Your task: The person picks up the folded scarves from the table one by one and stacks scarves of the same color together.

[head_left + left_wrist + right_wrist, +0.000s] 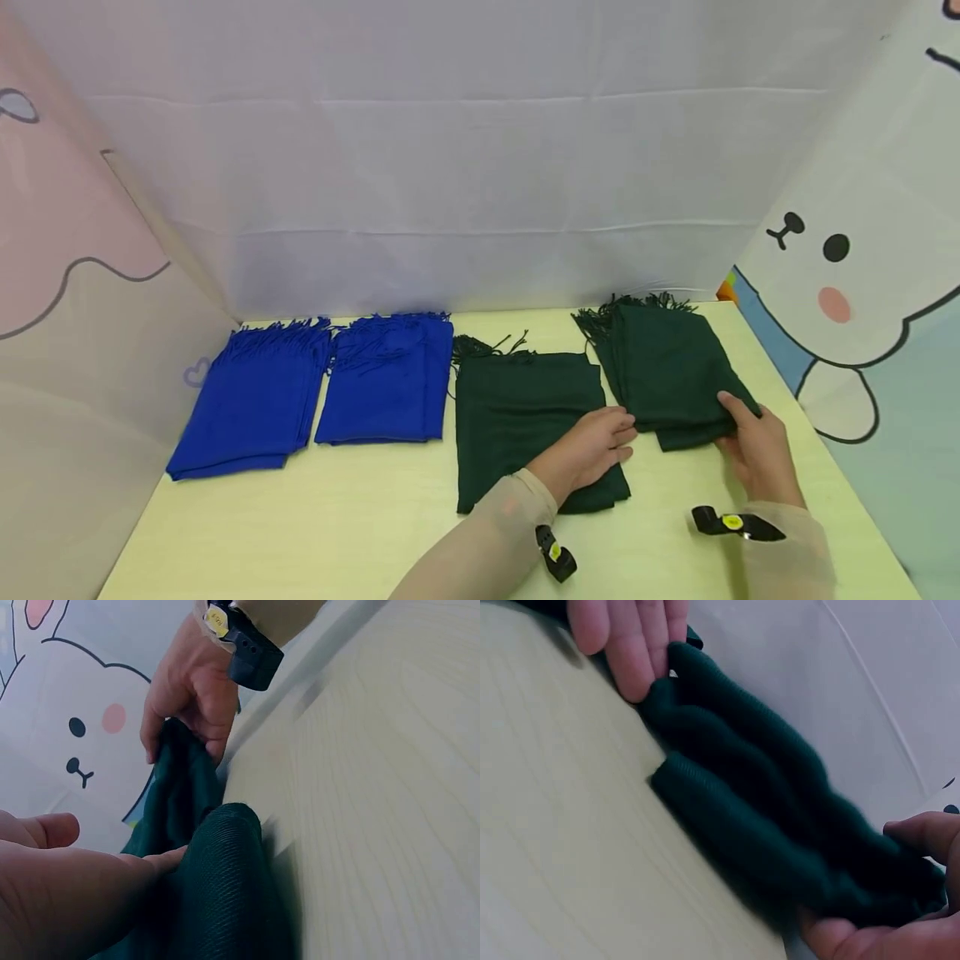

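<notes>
Across a pale yellow, wood-grained surface (337, 533), I see four folded, fringed cloths laid out side by side, their tassels pointing toward the back. Behind it hangs a white fabric sheet (465, 167) with horizontal creases. To my left stands a panel printed in pink and cream (97, 392), with a small outlined heart (197, 372); to my right, another panel shows a white cartoon rabbit (892, 267) with a black eye and a pink cheek, against blue.

Two bright blue fringed cloths (243, 408) occupy the left half of the surface, the outer one near the left panel. A dark green fringed cloth (517, 425) lies right of the middle, and a second dark green fringed cloth (671, 362) sits farther right, near the back.

Of the two hands, my right hand (761, 454) pinches the near right corner of that second green cloth, thumb on top and fingers underneath. My left hand (588, 450) is extended, fingers nearly straight, the tips at the same cloth's near left corner; it lies over the other green cloth, and I cannot tell whether it touches that one. Both beige sleeves (487, 542) carry black wrist devices (738, 523) with yellow stickers.
</notes>
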`<state>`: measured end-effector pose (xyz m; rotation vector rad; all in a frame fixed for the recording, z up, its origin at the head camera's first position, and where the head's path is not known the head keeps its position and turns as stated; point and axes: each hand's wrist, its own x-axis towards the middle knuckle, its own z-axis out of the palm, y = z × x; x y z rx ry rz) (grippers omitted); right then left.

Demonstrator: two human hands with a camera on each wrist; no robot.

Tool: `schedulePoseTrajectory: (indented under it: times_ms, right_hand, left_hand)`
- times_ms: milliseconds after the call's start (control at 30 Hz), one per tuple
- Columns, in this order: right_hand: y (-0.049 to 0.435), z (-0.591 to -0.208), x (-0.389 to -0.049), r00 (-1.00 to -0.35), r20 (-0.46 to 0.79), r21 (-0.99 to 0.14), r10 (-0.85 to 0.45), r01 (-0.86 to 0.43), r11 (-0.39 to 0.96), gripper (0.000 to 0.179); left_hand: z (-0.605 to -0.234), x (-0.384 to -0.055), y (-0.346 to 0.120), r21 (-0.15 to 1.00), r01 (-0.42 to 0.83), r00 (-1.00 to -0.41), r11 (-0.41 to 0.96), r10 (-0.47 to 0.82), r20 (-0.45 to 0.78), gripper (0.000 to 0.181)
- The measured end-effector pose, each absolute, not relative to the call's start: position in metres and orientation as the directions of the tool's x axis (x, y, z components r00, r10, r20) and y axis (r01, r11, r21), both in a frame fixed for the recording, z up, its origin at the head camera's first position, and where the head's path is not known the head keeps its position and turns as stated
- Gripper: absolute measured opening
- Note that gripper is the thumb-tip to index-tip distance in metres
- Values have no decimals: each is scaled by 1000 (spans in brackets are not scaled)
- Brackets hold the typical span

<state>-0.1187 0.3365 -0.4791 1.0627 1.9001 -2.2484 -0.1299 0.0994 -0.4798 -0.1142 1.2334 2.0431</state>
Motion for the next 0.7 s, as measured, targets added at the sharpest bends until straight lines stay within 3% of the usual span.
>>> schedulePoseTrajectory:
  times_ms: [100,333,533,700]
  right_hand:
    - [337,-483,-118,-802,-513,-823,307,358,-441,85]
    - [346,-486,-114,-895,-438,-578,83,210,-789,83]
    - [346,-486,-116,-915,-401,-354,28,127,-927,82]
    - [342,-482,-120,-903,-430,-241,18,95,-966,79]
  left_hand:
    - [-481,-130,97,708,-641,-721,-295,547,-425,55]
    - [-484,-133,96,598,-683,-722,-420,515,-462,45]
    - [-485,-137,100,503,-732,-681,-458,510,-525,40]
    - [-484,-139,105,340,-802,-593,-490,589,-549,55]
